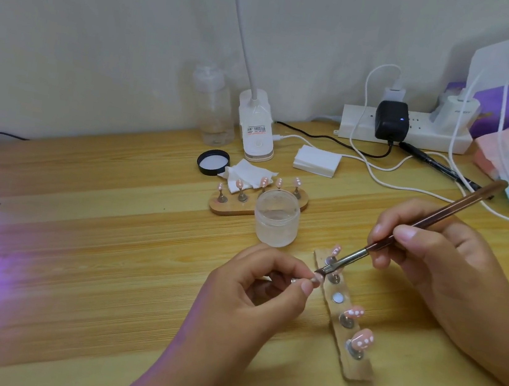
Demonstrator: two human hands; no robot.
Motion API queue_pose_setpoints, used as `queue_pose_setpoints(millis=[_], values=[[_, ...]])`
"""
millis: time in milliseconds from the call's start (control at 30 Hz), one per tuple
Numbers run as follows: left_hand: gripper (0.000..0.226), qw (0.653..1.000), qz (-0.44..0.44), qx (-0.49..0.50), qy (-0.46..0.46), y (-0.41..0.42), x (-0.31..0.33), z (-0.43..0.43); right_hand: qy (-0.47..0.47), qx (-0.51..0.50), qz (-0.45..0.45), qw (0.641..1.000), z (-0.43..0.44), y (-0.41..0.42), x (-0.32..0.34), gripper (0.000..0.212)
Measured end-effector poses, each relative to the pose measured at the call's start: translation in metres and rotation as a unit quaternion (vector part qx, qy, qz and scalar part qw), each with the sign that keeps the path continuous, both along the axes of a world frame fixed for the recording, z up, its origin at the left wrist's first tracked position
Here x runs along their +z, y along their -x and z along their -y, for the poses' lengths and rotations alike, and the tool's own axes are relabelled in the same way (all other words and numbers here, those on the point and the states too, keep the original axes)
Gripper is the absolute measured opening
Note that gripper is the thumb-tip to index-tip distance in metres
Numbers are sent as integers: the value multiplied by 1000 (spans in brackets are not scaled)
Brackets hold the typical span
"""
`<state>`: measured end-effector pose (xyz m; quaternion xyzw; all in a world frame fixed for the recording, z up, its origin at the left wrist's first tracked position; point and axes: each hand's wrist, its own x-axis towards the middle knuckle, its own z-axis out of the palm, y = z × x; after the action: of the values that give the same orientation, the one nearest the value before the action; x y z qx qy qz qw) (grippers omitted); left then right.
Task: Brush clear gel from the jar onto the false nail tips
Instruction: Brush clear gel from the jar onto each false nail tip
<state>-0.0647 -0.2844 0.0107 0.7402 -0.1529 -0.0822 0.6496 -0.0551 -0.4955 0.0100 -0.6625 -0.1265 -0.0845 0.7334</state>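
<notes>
Both hands curl: left hand (262, 286) pinches nail tip (317, 278), right hand (427, 248) grips brush (410, 228).

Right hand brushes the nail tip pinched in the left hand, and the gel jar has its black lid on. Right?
Not quite: the head view shows the gel jar open, with a black lid on the table behind it. The rest holds: the right hand puts the brush to the nail tip pinched by the left hand.
</notes>
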Motion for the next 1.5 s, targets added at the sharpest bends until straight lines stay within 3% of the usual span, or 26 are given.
queue_pose_setpoints(millis=[100,333,900,1133,1333,1500], values=[[7,1000,-3,1,2,1,0,0,10,-23,-7,1000,1,-2,0,19],[5,1000,1,4,7,0,0,0,-97,-28,-39,994,4,-6,3,32],[5,1000,8,-1,3,-1,-2,0,-30,-4,-57,998,0,-2,0,26],[7,999,-18,0,28,0,-5,-3,-83,-45,-64,993,-1,-5,3,29],[11,999,-17,3,32,0,-4,-3,-60,15,-32,998,-3,-1,4,31],[8,1000,-15,9,21,0,-5,-3,-35,-36,-43,998,0,-4,0,28]])
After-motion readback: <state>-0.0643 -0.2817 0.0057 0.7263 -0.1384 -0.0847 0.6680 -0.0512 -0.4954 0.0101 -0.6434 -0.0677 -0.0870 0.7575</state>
